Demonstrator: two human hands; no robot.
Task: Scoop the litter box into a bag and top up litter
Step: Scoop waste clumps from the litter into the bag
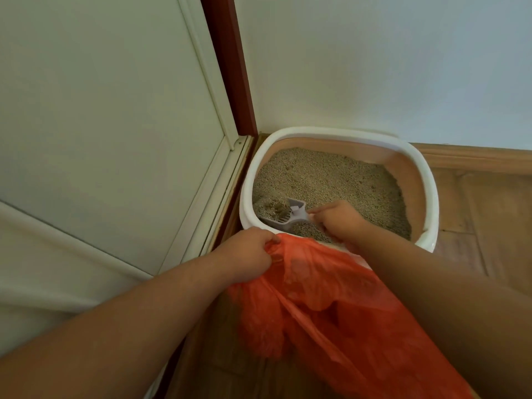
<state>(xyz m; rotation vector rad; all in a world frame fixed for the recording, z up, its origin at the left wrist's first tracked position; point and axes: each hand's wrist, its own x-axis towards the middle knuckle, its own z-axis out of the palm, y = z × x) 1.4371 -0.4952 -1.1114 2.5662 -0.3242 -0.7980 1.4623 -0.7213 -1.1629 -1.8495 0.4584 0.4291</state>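
Scooping was mid-way, by the look of it. The scoop [288, 216] sat low in the near-left corner of the litter box [426, 180], tilted, slotted blade down in the litter [331, 180], with some brown clumps on or just beside the blade; couldn't tell which. The right hand [339, 218] had its fingers curled round the scoop's handle, knuckles up. The handle itself was mostly hidden under the hand.

The left hand [249, 253] pinched the rim of the orange bag [331, 298] in a closed fist, holding it up just at the near edge of the box. The bag's mouth was right beside the scoop, so the transfer path looked short. The bag hung down over the wooden floor [489, 226] between the two forearms. It was thin and translucent, with some bulges low down; those could be waste already dumped, but I couldn't confirm the contents.

Left to do, my read: lift this load, tip it into the bag, and check the rest of the surface. No topping up was evident, and no litter supply was in view.

Box condition: white rim, pinkish inner wall, tucked in the corner against the wall [374, 67] and the door frame [230, 67]. The litter was beige and granular, fairly even at the back, disturbed near the scoop.
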